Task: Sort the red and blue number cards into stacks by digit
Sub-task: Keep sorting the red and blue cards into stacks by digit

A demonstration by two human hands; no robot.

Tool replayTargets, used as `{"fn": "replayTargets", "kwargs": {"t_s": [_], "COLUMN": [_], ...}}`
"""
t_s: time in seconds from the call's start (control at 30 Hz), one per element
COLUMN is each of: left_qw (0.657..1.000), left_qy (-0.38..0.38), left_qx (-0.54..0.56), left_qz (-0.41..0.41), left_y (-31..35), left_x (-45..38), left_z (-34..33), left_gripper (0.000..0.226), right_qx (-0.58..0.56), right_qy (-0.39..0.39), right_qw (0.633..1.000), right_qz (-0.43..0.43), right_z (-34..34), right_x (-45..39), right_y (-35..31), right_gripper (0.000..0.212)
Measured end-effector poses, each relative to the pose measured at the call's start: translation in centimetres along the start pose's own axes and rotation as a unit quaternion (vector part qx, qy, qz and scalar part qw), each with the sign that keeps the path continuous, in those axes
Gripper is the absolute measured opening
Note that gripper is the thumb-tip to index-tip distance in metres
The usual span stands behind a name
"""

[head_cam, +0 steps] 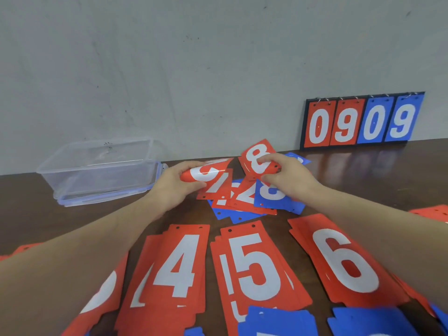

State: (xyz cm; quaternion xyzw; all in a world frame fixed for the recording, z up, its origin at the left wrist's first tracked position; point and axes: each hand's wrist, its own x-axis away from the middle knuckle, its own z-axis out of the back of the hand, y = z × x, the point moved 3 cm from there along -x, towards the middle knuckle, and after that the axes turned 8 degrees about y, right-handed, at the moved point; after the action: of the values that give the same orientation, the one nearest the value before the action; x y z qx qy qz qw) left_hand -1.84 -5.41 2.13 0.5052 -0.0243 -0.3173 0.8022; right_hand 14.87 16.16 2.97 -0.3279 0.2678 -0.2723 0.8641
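Note:
My left hand (175, 184) grips a bent red card (208, 169) whose digit I cannot read, lifted over the loose pile. My right hand (288, 177) pinches a red 8 card (255, 155), tilted up above the same pile. The unsorted pile (244, 200) of red and blue cards lies between and below both hands, with a blue 8 (274, 196) and a red 1 (214, 189) on top. Nearer to me lie red stacks topped by 4 (178, 265), 5 (257, 267) and 6 (344, 260). Blue cards (278, 321) lie at the bottom edge.
A clear plastic box (101, 166) sits on its lid at the back left of the dark wooden table (36, 214). A scoreboard stand (361, 121) reading 0 9 0 9 leans against the wall at the back right. More red cards (431, 212) lie at the right edge.

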Motion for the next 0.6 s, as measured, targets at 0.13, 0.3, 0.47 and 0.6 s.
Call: {"fn": "replayTargets", "kwargs": {"t_s": [0.13, 0.3, 0.47, 0.6], "left_qw": [0.998, 0.993, 0.992, 0.984], "left_qy": [0.011, -0.046, 0.004, 0.027], "left_qx": [0.062, 0.100, 0.099, 0.143], "left_qz": [0.022, 0.046, 0.076, 0.098], "left_y": [1.7, 3.4, 4.5, 4.7], "left_x": [1.5, 4.8, 7.8, 9.9], "left_z": [1.1, 2.4, 4.2, 6.5], "left_gripper": [0.065, 0.094, 0.046, 0.033], "right_qx": [-0.100, -0.137, -0.124, -0.184], "right_qy": [-0.001, -0.005, -0.001, 0.035], "right_qw": [0.994, 0.989, 0.989, 0.979], "right_qz": [-0.033, -0.055, -0.080, -0.085], "right_z": [1.4, 3.3, 5.0, 6.6], "right_x": [1.9, 4.7, 7.6, 9.8], "right_y": [-1.1, -1.8, -2.6, -3.7], "right_gripper": [0.056, 0.079, 0.027, 0.012]}}
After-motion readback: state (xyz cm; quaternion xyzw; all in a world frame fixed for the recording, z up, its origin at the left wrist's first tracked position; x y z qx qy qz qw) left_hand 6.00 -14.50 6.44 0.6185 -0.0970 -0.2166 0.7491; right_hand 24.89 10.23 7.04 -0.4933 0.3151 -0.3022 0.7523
